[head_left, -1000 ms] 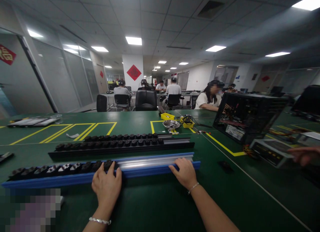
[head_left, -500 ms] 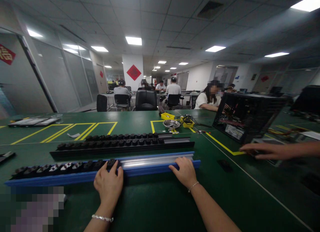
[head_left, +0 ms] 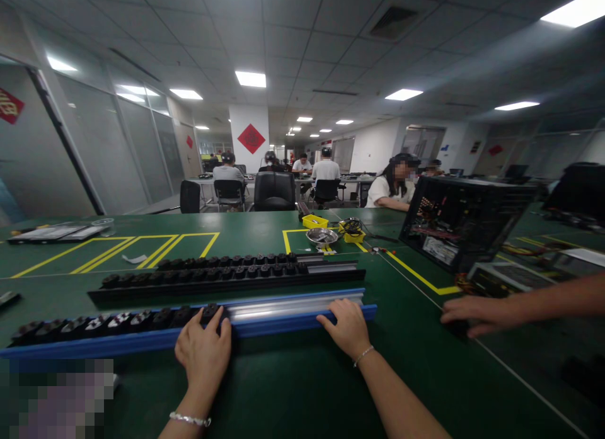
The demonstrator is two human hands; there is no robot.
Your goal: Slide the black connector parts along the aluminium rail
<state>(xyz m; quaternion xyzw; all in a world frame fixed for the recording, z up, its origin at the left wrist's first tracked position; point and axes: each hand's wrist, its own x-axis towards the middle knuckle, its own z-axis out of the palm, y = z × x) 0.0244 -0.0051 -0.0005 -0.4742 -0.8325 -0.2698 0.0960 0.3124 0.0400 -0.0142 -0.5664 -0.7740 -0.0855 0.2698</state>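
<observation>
A long blue rail lies across the green table, with a row of black and some white-marked socket modules in its left part. My left hand grips the rightmost black module between its fingers. To the right of it, the rail's silver channel shows bare. My right hand holds the right part of the blue rail, thumb on the near side and fingers over the channel. Behind lie black rails filled with similar black modules.
Another person's hand rests on a dark object at the right. An opened computer case stands behind it. A metal bowl and yellow trays sit farther back. A person sits beyond the case.
The other person's hand has moved nearer and slightly left, onto the dark object on the table. My hands keep their places on the rail; the view has shifted slightly.
</observation>
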